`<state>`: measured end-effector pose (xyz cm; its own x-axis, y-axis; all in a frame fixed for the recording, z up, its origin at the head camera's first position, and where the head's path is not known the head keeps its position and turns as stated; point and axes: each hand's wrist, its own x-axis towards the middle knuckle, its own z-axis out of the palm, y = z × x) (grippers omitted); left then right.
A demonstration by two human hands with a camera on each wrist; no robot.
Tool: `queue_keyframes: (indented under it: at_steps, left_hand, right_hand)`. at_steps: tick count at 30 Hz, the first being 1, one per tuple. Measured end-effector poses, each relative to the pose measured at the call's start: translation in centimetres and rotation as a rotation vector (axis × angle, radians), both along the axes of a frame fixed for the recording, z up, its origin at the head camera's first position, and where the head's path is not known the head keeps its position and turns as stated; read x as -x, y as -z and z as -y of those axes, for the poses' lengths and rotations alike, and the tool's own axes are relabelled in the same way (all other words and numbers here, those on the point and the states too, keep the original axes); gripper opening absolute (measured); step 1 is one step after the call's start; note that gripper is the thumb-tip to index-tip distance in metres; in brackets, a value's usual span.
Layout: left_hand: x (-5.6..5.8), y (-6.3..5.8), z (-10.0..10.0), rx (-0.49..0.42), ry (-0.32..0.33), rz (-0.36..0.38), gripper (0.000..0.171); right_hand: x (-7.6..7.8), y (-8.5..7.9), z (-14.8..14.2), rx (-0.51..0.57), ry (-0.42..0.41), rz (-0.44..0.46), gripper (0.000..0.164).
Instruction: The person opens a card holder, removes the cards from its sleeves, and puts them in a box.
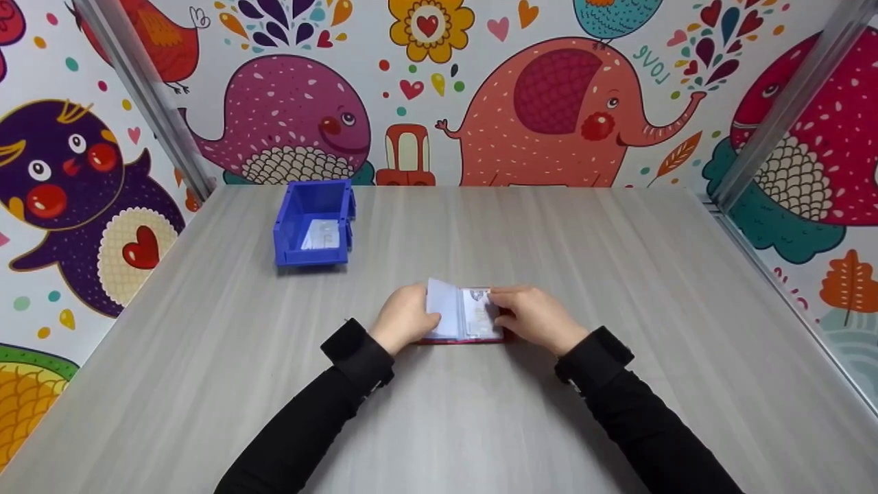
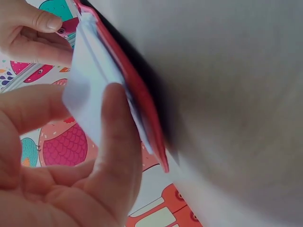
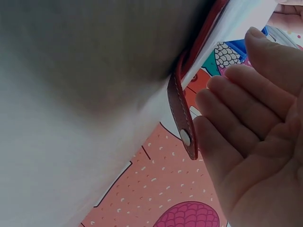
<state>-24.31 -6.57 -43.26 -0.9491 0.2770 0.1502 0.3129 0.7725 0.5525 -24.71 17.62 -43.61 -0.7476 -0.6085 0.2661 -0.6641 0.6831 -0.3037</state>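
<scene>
A small red card holder (image 1: 468, 341) lies open on the table, its pale plastic sleeves spread. A printed white card (image 1: 478, 312) shows in the right-hand sleeve. My left hand (image 1: 406, 317) grips the holder's left side; in the left wrist view its thumb (image 2: 116, 118) lies against a raised sleeve page (image 2: 87, 80), with fingers behind it. My right hand (image 1: 538, 317) is at the right edge, its fingertips over the card's side. The right wrist view shows that hand's fingers (image 3: 236, 111) loosely extended beside the holder's snap strap (image 3: 180, 111). The right fingertips' exact contact is unclear.
A blue plastic bin (image 1: 312, 257) stands at the back left of the table, with white cards (image 1: 321, 234) inside. The pale wood-grain table (image 1: 617, 261) is bounded by walls with cartoon animals (image 1: 549, 137) and metal corner posts (image 1: 154, 103).
</scene>
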Motion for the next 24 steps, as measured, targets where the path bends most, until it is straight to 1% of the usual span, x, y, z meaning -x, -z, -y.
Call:
queue_keyframes:
  at_steps: [8, 12, 16, 20, 24]
  left_hand:
    - [0.19, -0.04, 0.2, 0.019, -0.02, 0.016, 0.018]
    - [0.35, 0.04, 0.27, 0.02, -0.03, 0.028, 0.015]
    - [0.47, 0.08, 0.34, 0.028, -0.028, 0.04, 0.015]
    - [0.57, 0.09, 0.36, 0.049, -0.019, 0.037, 0.016]
    - [0.53, 0.01, 0.19, 0.064, -0.022, 0.057, 0.018]
  right_hand:
    - [-0.15, 0.01, -0.09, -0.052, -0.025, 0.004, 0.03]
    - [-0.15, 0.02, -0.04, -0.063, -0.037, 0.01, 0.023]
    - [-0.06, 0.2, 0.01, -0.063, -0.047, 0.021, 0.015]
    - [0.04, 0.31, -0.02, -0.063, -0.064, 0.008, 0.014]
    - [0.1, 0.39, -0.02, -0.061, -0.074, 0.005, 0.015]
